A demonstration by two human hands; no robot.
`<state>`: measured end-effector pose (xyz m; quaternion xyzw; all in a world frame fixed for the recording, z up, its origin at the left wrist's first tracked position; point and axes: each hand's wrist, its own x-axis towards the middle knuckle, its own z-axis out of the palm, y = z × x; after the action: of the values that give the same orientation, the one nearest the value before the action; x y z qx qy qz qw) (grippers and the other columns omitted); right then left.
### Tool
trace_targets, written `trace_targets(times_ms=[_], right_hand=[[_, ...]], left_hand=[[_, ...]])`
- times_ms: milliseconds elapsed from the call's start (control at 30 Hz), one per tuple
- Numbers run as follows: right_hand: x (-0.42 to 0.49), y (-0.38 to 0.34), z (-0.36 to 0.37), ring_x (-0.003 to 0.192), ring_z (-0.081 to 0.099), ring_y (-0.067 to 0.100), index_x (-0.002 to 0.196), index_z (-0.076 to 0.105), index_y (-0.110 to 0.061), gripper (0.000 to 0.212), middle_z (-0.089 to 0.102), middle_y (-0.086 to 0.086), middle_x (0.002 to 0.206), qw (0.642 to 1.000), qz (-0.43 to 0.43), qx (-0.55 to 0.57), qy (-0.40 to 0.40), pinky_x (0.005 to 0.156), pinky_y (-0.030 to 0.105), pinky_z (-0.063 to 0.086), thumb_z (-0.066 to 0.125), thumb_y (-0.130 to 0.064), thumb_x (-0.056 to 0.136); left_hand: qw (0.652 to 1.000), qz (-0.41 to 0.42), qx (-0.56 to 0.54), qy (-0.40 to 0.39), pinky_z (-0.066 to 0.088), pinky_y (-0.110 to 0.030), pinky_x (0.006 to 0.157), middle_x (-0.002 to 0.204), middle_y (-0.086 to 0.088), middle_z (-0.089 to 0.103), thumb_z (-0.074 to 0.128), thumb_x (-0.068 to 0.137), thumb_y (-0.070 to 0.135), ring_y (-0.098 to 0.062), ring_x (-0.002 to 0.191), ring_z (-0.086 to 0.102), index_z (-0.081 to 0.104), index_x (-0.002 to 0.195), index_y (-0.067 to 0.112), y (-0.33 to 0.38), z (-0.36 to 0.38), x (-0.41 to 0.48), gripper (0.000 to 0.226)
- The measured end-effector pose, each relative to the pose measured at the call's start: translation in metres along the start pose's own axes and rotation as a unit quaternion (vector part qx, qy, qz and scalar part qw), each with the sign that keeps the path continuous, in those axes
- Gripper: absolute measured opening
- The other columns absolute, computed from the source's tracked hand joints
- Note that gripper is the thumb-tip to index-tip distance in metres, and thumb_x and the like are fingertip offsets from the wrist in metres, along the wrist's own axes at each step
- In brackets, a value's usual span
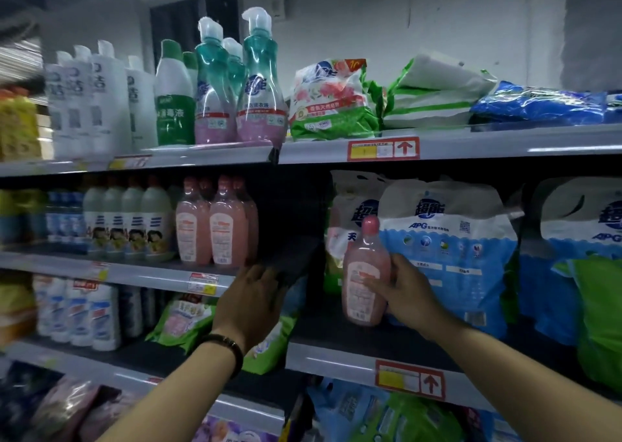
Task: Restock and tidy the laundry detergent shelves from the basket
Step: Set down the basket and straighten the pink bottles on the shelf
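**Crowded detergent shelves, one pink bottle in hand**

Shop shelving filled the wall in front of the person, two bays side by side under dim light.

The right hand [404,287] gripped a pink bottle [365,273] round its body, thumb across the label and fingers behind. The bottle stood upright in the air with its pink cap on top, not on any shelf. It hung in front of the blue-and-white detergent bags [447,239] in the right bay.

The left hand [255,293] lay with fingers loose and spread on the dark board of the middle shelf [151,275] in the left bay, holding nothing. A dark bracelet [225,344] circled that wrist.

Just left of that hand, matching pink bottles [212,226] stood in rows on the same shelf, with a bare dark gap between them and the bay's right end. Beyond them stood pale green bottles [134,219]. Below the hand, a green pouch [266,344] leaned at the front of the next shelf.

Up top, teal pump bottles [259,81] stood beside white bottles [97,98]. To their right, soft bags lay stacked above a red-framed price tag [383,148].
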<state>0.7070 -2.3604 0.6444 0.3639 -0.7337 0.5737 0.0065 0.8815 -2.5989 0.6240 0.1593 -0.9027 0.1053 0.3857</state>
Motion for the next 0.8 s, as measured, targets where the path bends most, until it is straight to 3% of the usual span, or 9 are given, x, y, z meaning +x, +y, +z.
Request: trace_targets(times_ms=[67,167,267,433,600,800], right_hand=[[0.011,-0.016,0.008,0.117,0.069,0.023,0.119,0.057,-0.027,0.028,0.071,-0.004,0.123,0.998,-0.034,0.025,0.036,0.095,0.055,0.061,0.075,-0.027,0.097],[0.028,-0.04,0.027,0.107,0.07,0.021,0.124,0.058,-0.024,0.036,0.071,-0.004,0.119,0.996,-0.067,-0.001,0.059,0.091,0.048,0.061,0.077,-0.033,0.095],[0.045,-0.054,0.054,0.107,0.07,0.024,0.126,0.058,-0.022,0.042,0.072,0.0,0.121,0.995,-0.065,0.004,0.082,0.092,0.049,0.06,0.079,-0.035,0.093],[0.065,-0.074,0.092,0.101,0.068,0.022,0.118,0.057,-0.025,0.034,0.07,-0.002,0.115,0.994,-0.054,0.012,0.096,0.074,0.033,0.053,0.077,-0.037,0.094],[0.078,-0.086,0.121,0.1,0.072,0.023,0.116,0.062,-0.021,0.037,0.074,0.0,0.111,0.996,-0.058,-0.002,0.075,0.086,0.044,0.061,0.079,-0.041,0.091],[0.085,-0.093,0.15,0.103,0.073,0.02,0.126,0.06,-0.025,0.04,0.074,-0.002,0.117,0.996,-0.081,-0.03,0.01,0.089,0.046,0.063,0.075,-0.043,0.094]], left_hand=[[0.998,-0.025,-0.043,0.028,0.053,-0.039,0.085,0.104,-0.006,0.071,0.066,0.1,0.034,-0.03,0.097,0.066,0.068,0.109,0.015,-0.001,0.003,-0.003,0.021],[0.994,-0.054,-0.08,0.045,0.057,-0.037,0.084,0.11,-0.011,0.075,0.078,0.093,0.032,-0.032,0.102,0.07,0.067,0.117,0.01,0.0,0.008,-0.007,0.034],[0.993,-0.047,-0.089,0.061,0.061,-0.032,0.073,0.108,-0.008,0.077,0.087,0.085,0.032,-0.028,0.093,0.075,0.067,0.115,0.013,-0.003,0.011,-0.008,0.041],[0.984,-0.08,-0.146,0.065,0.06,-0.034,0.088,0.136,-0.005,0.071,0.079,0.091,0.036,-0.024,0.114,0.073,0.068,0.13,0.017,-0.006,0.022,-0.008,0.044],[0.979,-0.094,-0.172,0.063,0.056,-0.035,0.102,0.15,0.0,0.063,0.071,0.097,0.044,-0.02,0.131,0.064,0.051,0.154,0.014,-0.01,0.027,-0.009,0.068],[0.98,-0.066,-0.169,0.08,0.059,-0.03,0.092,0.153,-0.002,0.06,0.073,0.097,0.045,-0.02,0.128,0.068,0.06,0.144,0.024,-0.014,0.029,-0.014,0.053]])
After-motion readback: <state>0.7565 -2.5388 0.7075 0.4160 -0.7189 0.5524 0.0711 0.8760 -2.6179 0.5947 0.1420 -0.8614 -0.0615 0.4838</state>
